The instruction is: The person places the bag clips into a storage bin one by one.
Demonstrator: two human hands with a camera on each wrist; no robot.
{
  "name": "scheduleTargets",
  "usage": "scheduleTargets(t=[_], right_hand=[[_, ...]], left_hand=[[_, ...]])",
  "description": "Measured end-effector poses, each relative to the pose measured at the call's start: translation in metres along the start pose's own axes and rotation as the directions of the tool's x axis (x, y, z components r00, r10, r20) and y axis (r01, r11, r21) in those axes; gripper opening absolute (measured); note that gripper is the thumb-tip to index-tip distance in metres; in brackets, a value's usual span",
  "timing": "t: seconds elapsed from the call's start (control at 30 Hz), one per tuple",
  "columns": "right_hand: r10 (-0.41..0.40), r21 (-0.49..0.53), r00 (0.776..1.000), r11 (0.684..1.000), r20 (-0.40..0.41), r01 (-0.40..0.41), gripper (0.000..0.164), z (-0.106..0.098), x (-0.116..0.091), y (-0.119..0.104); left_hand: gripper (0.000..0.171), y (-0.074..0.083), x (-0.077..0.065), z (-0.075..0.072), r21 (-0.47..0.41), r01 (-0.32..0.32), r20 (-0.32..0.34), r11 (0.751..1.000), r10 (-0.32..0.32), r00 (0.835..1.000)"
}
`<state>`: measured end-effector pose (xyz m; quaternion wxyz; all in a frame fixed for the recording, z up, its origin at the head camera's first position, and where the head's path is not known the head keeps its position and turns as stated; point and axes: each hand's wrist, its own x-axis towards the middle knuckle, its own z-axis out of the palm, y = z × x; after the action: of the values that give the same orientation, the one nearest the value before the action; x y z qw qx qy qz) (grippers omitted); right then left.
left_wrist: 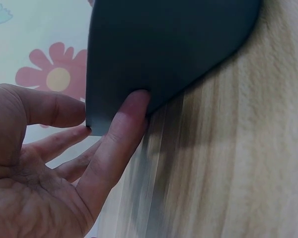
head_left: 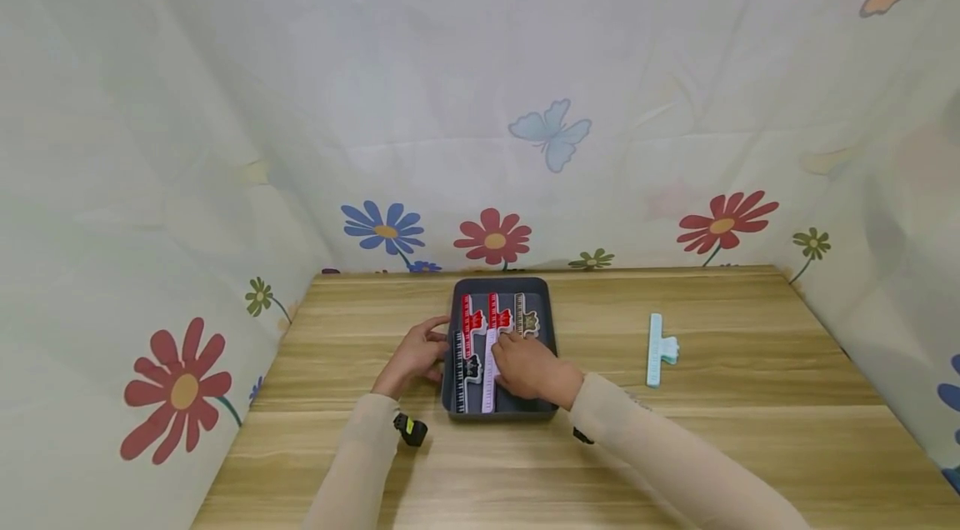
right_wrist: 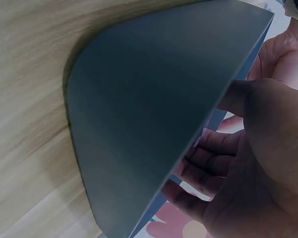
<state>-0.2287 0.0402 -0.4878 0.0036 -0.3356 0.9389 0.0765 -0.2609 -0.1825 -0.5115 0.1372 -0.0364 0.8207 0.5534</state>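
A dark grey tray point(head_left: 501, 416) stands on the table with several long-bar bag clips in it. Two red bag clips point(head_left: 467, 317) and a brown-and-cream one point(head_left: 529, 320) lie in the back row. In front are a black bag clip point(head_left: 461, 388) and a lavender bag clip point(head_left: 489, 401). My right hand point(head_left: 528, 367) reaches over the tray's right rim and holds the lavender clip, covering its handle part. My left hand point(head_left: 420, 353) touches the tray's outer left wall with extended fingers, one pressed low against it in the left wrist view.
A light blue bag clip point(head_left: 655, 359) lies on the wooden table point(head_left: 720, 447), right of the tray. A white cloth with printed flowers and butterflies point(head_left: 420, 55) hangs behind the table and on both sides.
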Motion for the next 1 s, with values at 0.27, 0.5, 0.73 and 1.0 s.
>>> scheduleTargets(t=[0.27, 0.5, 0.73, 1.0], right_hand=[[0.007, -0.005, 1.000, 1.000, 0.003, -0.007, 0.056, -0.003, 0.001, -0.005], [0.007, 0.029, 1.000, 1.000, 0.023, -0.008, 0.064, -0.008, -0.004, -0.003], [0.011, 0.130, 0.998, 0.992, -0.063, -0.003, 0.058, -0.016, -0.010, 0.004], [0.041, 0.194, 0.988, 0.981, -0.152, -0.011, 0.057, -0.025, -0.019, 0.017]], left_hand=[[0.060, -0.001, 0.000, 0.001, -0.012, -0.019, 0.001, 1.000, 0.019, 1.000], [0.059, -0.001, 0.001, 0.001, -0.013, -0.004, 0.006, 1.000, 0.004, 1.000], [0.060, -0.002, 0.001, 0.002, -0.040, -0.006, 0.018, 0.999, 0.007, 1.000], [0.062, -0.004, 0.003, 0.003, -0.040, -0.005, 0.008, 0.999, 0.006, 1.000]])
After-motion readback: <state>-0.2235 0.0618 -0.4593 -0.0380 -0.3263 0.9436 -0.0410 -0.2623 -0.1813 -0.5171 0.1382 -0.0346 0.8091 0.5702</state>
